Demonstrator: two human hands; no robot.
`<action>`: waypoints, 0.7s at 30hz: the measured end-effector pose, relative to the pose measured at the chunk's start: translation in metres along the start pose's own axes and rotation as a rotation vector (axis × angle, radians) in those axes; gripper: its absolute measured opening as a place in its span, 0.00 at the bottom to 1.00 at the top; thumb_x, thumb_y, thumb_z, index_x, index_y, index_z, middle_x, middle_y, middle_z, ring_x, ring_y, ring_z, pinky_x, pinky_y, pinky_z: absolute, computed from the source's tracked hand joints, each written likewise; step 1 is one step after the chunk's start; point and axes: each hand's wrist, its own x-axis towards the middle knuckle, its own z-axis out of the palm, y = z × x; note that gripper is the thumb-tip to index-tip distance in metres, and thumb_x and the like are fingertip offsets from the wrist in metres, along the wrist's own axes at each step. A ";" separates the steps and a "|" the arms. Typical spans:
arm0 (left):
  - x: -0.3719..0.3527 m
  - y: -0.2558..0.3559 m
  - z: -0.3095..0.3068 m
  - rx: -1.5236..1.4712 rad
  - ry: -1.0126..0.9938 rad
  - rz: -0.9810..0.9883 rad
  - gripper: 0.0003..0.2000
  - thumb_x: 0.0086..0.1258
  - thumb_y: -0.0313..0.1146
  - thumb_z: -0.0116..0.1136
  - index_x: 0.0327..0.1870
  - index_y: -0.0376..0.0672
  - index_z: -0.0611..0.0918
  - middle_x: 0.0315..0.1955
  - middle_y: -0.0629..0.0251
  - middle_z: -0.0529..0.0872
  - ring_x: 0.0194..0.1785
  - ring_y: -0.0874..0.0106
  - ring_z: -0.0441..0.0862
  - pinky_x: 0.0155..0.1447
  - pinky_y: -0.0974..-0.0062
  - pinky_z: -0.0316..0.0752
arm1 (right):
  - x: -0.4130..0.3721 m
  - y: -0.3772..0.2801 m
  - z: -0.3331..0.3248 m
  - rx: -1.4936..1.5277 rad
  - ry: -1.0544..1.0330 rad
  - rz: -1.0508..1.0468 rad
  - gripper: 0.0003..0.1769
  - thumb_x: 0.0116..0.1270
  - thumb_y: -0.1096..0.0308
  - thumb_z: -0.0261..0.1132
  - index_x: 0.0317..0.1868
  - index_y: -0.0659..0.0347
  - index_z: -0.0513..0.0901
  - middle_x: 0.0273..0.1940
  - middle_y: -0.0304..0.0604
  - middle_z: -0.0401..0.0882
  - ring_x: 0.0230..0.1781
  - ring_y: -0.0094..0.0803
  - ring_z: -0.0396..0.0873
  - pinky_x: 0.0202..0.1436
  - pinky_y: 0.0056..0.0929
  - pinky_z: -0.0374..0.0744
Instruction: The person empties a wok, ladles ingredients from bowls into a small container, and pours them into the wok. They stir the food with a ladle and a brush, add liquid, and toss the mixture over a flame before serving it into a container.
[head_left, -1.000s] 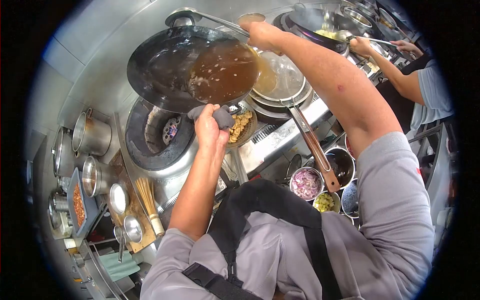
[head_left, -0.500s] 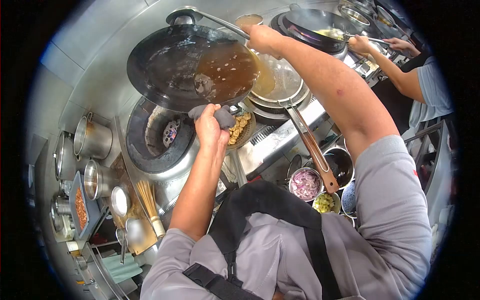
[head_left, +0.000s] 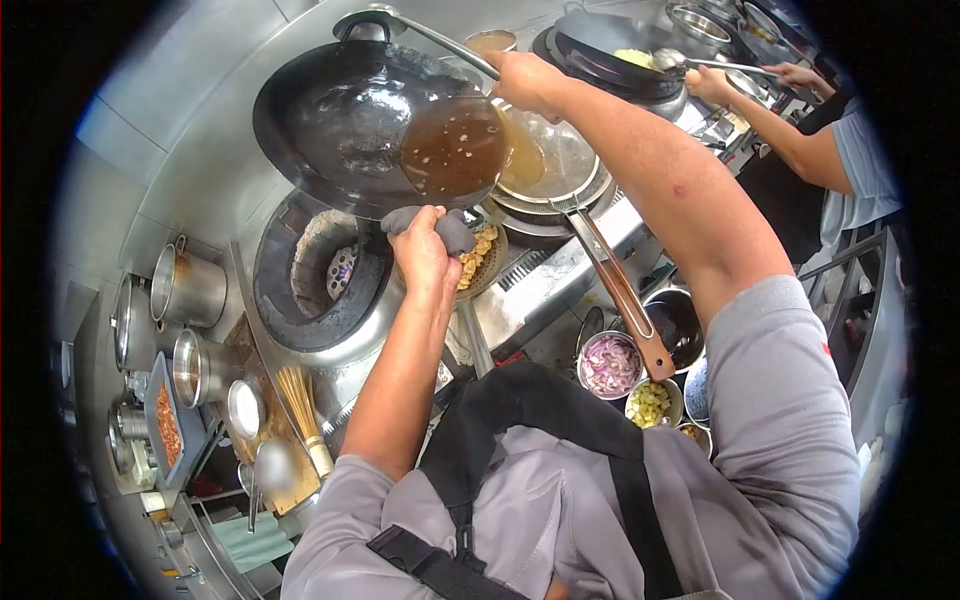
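Note:
My left hand is closed around a dark folded cloth at the near edge of a large black wok. The wok is tilted to the right, and brown oil runs over its lip into a round mesh strainer set over a pot. My right hand grips the handle of a metal ladle. The ladle's head lies at the far ear of the wok. Below the cloth, a perforated skimmer holds browned fried pieces.
The bare burner is left of my left forearm. Bowls of sliced onion and green pieces stand below the strainer's handle. Pots and a bamboo brush sit at left. A co-worker's hand works a second wok.
The wok has tipped slightly further, and the pool of oil in it has shrunk toward the lip. The co-worker's ladle has risen out of the other wok, its bowl now visible.

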 end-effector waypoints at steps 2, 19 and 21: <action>-0.001 -0.002 -0.001 0.033 -0.033 0.000 0.12 0.56 0.15 0.58 0.40 0.38 0.73 0.33 0.64 0.78 0.34 0.71 0.80 0.38 0.71 0.78 | -0.002 0.004 0.000 0.005 0.011 0.005 0.23 0.63 0.70 0.62 0.60 0.63 0.77 0.50 0.60 0.83 0.52 0.56 0.82 0.57 0.48 0.79; -0.023 -0.030 0.024 0.499 -0.046 0.320 0.33 0.56 0.19 0.61 0.64 0.28 0.61 0.50 0.51 0.77 0.50 0.65 0.78 0.57 0.68 0.74 | -0.064 0.014 -0.041 0.151 0.112 0.178 0.22 0.63 0.66 0.62 0.57 0.62 0.76 0.40 0.58 0.85 0.37 0.47 0.87 0.43 0.44 0.83; -0.023 -0.036 0.022 0.586 -0.107 0.414 0.34 0.57 0.22 0.62 0.65 0.27 0.60 0.52 0.47 0.76 0.55 0.60 0.76 0.66 0.67 0.67 | -0.076 0.020 -0.048 0.153 0.168 0.169 0.22 0.63 0.66 0.62 0.57 0.62 0.75 0.40 0.58 0.85 0.37 0.47 0.87 0.43 0.44 0.83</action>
